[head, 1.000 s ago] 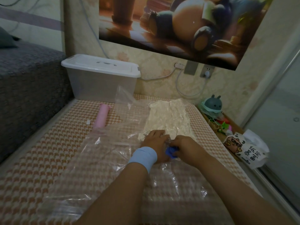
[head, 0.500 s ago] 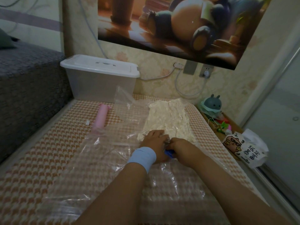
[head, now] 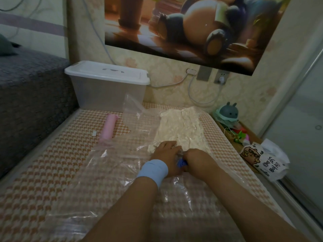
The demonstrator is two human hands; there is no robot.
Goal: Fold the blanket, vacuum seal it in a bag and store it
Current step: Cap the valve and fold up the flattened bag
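Your left hand point(head: 165, 154), in a pale blue wristband point(head: 153, 170), lies with fingers flat and straight on the clear vacuum bag point(head: 111, 165). It presses at the near edge of the cream blanket point(head: 181, 128), which lies inside the bag at 12 o'clock from your hands. Your right hand point(head: 195, 158) sits against it, fingers curled round a small blue clip point(head: 180, 162). The pink pump point(head: 108, 127) lies on the houndstooth mat point(head: 43, 180) at 10 o'clock, the lidded storage box point(head: 108, 91) at 11.

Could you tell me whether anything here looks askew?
Only mildly: the clear bag is crumpled, its far corner sticking up by the storage box, and the blanket fills only its right side.
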